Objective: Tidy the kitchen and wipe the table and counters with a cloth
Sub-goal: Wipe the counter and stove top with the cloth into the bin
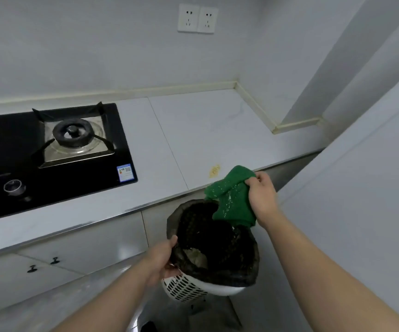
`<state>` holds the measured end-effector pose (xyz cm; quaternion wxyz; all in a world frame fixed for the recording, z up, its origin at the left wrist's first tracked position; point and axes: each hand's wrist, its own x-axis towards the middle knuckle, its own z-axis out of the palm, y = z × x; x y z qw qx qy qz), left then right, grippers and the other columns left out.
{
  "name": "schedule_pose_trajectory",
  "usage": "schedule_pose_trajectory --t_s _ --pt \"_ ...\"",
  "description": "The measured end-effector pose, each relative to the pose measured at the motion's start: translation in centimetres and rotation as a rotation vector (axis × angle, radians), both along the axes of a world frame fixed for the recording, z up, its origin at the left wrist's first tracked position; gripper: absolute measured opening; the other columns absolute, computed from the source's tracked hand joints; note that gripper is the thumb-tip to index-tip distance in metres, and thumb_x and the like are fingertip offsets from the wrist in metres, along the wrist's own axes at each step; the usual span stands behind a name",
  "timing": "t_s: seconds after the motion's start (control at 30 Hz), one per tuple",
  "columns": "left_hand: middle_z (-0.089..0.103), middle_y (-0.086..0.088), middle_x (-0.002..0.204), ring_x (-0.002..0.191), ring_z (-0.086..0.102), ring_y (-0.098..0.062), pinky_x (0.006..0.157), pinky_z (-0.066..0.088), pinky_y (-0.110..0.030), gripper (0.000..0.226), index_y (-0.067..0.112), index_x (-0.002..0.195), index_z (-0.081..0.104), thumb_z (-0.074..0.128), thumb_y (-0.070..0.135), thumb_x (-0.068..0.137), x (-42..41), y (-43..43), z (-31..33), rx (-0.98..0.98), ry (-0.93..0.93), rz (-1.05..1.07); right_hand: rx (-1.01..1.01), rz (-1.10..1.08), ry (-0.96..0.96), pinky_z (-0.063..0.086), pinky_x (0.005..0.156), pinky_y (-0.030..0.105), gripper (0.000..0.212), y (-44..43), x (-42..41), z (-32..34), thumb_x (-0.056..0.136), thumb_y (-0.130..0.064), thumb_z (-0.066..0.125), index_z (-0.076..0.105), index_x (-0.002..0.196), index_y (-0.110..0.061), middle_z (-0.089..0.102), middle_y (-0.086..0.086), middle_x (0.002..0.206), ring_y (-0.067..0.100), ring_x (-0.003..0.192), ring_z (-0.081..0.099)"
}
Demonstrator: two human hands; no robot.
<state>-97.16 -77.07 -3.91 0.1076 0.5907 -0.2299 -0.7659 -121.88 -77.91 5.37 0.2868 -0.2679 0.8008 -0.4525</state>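
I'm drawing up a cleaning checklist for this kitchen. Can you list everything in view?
cloth: one, green, flecked with crumbs, over the bin
bin: one, white, slotted, below the counter edge
liner: one, black, inside the bin
crumb patch: one, yellow, on the counter beside the cloth
counter: one, white, along the wall
hob: one, black, set in the counter at left
burner: one, black, on the hob
knob: one, silver, hob front
sticker: one, blue and white, hob corner
sockets: two, white, on the wall
cabinet knobs: two, black, under the counter
left hand: grips the bin rim
right hand: grips the cloth
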Motion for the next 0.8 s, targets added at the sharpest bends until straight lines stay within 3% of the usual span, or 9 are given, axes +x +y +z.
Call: schedule_pose_trajectory --t_s 0.13,0.27,0.33,0.43,0.5,0.57,0.63,0.8 --pt "0.076 -0.013 0.101 0.101 0.070 -0.030 0.088 0.058 -0.048 0.037 0.008 0.116 0.065 0.043 0.036 0.105 -0.9 0.1 -2.4 0.045 -0.021 0.073 -0.016 0.047 0.130 0.038 0.055 0.029 0.012 -6.1 -3.1 -0.2 0.101 -0.021 0.040 0.044 0.110 -0.014 0.056 -0.001 0.085 0.015 0.073 0.053" --pt "0.076 -0.011 0.099 0.096 0.070 -0.026 0.071 0.061 -0.037 0.038 0.009 0.113 0.065 0.043 0.038 0.105 -2.6 -0.2 -3.8 0.074 -0.049 0.141 -0.026 0.105 0.349 0.038 0.055 0.029 0.010 -12.9 -6.6 -1.4 0.101 -0.015 0.035 0.036 0.111 -0.015 0.053 -0.003 0.084 0.010 0.069 0.051" --pt "0.076 -0.012 0.100 0.095 0.071 -0.026 0.064 0.061 -0.034 0.039 0.008 0.112 0.065 0.043 0.038 0.105 -3.3 -0.4 -4.3 0.087 -0.057 0.182 0.003 0.163 0.496 0.040 0.062 0.034 0.018 -16.0 -8.1 -2.9 0.099 -0.014 0.036 0.040 0.117 -0.012 0.056 0.004 0.096 0.019 0.077 0.054" --pt "0.076 -0.013 0.099 0.087 0.073 -0.026 0.059 0.059 -0.032 0.040 0.006 0.111 0.066 0.043 0.037 0.105 -4.2 -0.8 -5.1 0.078 -0.058 0.228 0.203 0.307 0.756 0.044 0.074 0.042 0.043 -18.7 -9.9 -5.9 0.094 -0.010 0.045 0.038 0.136 -0.017 0.051 0.016 0.112 0.033 0.091 0.053" --pt "0.076 -0.014 0.098 0.085 0.074 -0.026 0.061 0.060 -0.034 0.039 0.005 0.110 0.067 0.044 0.036 0.105 -4.7 -1.0 -5.6 0.075 -0.054 0.248 0.359 0.515 0.836 0.045 0.092 0.048 0.062 -19.4 -10.7 -8.1 0.093 -0.005 0.043 0.028 0.150 -0.024 0.048 0.018 0.128 0.038 0.111 0.048" --pt "0.076 -0.013 0.100 0.088 0.074 -0.025 0.062 0.060 -0.034 0.038 0.005 0.111 0.067 0.044 0.035 0.105 -5.1 -1.2 -6.4 0.078 -0.057 0.263 0.517 0.724 0.847 0.034 0.110 0.050 0.070 -19.8 -11.7 -10.9 0.095 -0.004 0.037 0.016 0.158 -0.028 0.029 0.014 0.155 0.040 0.131 0.034" --pt "0.075 -0.012 0.105 0.094 0.073 -0.025 0.068 0.060 -0.033 0.039 0.006 0.113 0.068 0.044 0.035 0.105 -5.4 -1.5 -7.0 0.072 -0.049 0.280 0.560 0.766 0.832 0.028 0.114 0.050 0.072 -20.6 -12.3 -13.0 0.094 -0.006 0.037 0.013 0.158 -0.029 0.013 0.008 0.163 0.044 0.134 0.028" --pt "0.075 -0.009 0.107 0.102 0.070 -0.030 0.084 0.058 -0.041 0.042 0.009 0.117 0.068 0.048 0.042 0.101 -5.2 -2.2 -7.5 0.096 -0.044 0.311 0.499 0.762 0.746 0.028 0.116 0.048 0.064 -20.8 -12.1 -13.8 0.097 -0.015 0.044 0.024 0.156 -0.026 0.023 0.012 0.161 0.044 0.136 0.033"
